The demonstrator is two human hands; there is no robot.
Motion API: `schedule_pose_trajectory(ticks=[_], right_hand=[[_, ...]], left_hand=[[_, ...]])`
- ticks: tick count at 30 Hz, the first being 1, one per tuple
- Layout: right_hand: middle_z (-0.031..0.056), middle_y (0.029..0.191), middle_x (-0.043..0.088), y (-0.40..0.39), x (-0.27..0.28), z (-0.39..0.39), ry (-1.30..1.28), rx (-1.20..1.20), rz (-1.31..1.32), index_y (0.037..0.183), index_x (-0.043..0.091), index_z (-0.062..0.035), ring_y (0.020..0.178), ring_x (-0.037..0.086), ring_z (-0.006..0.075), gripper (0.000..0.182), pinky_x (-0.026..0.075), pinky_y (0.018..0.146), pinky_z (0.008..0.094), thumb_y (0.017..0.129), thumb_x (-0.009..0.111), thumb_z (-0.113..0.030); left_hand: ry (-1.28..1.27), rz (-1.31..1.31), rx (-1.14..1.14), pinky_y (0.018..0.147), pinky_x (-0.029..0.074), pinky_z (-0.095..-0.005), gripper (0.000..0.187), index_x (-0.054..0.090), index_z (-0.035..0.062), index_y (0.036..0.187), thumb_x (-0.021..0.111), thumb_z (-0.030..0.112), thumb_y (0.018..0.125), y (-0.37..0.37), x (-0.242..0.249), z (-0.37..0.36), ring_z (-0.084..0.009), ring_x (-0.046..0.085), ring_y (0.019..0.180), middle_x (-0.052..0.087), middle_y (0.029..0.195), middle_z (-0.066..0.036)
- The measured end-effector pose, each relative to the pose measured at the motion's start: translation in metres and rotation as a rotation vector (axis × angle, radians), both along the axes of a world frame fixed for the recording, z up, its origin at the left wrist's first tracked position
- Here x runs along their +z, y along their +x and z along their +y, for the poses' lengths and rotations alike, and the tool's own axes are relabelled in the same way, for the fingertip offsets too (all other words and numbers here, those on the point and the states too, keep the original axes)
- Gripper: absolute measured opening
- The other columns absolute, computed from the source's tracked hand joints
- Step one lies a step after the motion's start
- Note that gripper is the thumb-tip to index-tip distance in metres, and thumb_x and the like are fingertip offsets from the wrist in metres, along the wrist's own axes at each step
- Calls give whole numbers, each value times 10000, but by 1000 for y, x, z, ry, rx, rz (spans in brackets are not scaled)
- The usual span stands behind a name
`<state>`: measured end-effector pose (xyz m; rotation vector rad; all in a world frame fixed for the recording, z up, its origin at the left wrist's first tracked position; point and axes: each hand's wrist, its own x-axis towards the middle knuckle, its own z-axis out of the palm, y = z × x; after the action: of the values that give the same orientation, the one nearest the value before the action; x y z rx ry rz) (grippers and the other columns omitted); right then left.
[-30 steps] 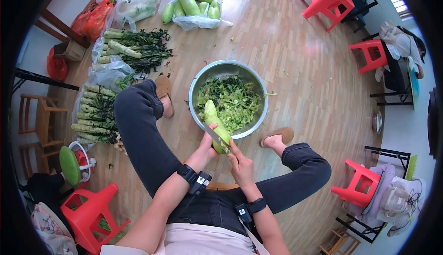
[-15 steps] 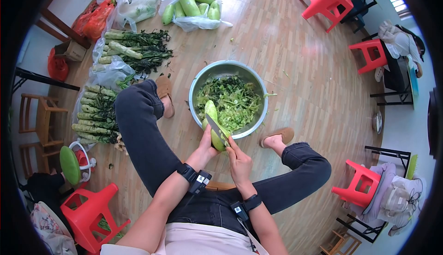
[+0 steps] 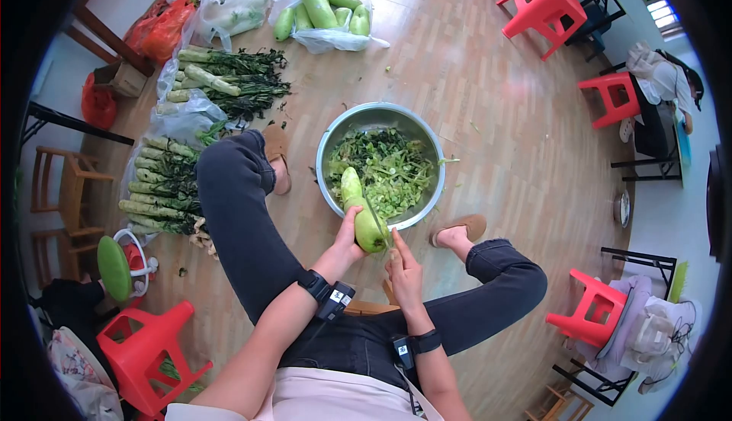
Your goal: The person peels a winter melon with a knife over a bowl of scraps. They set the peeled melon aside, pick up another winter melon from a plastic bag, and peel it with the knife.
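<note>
A pale green bottle gourd is held over the near rim of a metal basin. My left hand wraps round the gourd's left side and lower part. In my right hand is a knife, its blade running along the gourd's right side; the handle is mostly hidden by my fingers. Chopped green stems and leaves lie in the basin, which stands on the floor between my feet.
Leafy stem vegetables lie on plastic at the left. Whole gourds rest in a plastic bag beyond them. Red stools stand at both sides. A person sits at the far right.
The knife has turned from lying flat across the gourd's face to edge-on along its right side. My right hand has dropped slightly and shifted right. My left hand still holds the gourd.
</note>
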<state>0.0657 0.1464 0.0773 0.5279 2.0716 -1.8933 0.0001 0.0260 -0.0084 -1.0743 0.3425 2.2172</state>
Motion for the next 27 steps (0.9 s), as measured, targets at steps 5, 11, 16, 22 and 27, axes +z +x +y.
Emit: schedule_pose_trajectory(ticks=[5,11,16,22,27], right_hand=[[-3,558,447,-1,1,0,234,105,150,1212,484,-149,513,377,46,357,360,485,213,856,503,-143],[52,556,459,-1,3,-2,309,147,158,1189,506,-162,509,391,55,346,377,494,227,844,535,-175],[64,557,475,-2,7,-8,379,143,247,1176,519,-159,503,398,61,336,380,493,229,840,540,-172],[70,532,475,-1,14,-14,462,116,193,1162,531,-179,479,406,75,323,373,475,251,841,541,-204],[67,507,438,-7,13,-16,578,81,269,1154,537,-189,447,428,83,313,371,455,280,842,540,-211]], left_hand=[[46,11,51,743,454,-405,377,512,119,986,498,424,764,0,3,-3,-237,549,811,557,895,-74],[11,16,89,722,460,-399,379,499,116,995,516,417,766,1,11,-2,-232,550,791,555,882,-80],[47,49,68,778,442,-413,445,488,115,1041,464,482,790,5,6,-3,-236,543,855,553,938,-80],[58,31,55,845,414,-427,457,467,94,1074,462,440,775,10,-2,-4,-243,526,933,542,1007,-96],[28,-9,61,834,415,-418,452,472,103,1061,472,456,777,5,12,-3,-231,520,918,538,981,-87]])
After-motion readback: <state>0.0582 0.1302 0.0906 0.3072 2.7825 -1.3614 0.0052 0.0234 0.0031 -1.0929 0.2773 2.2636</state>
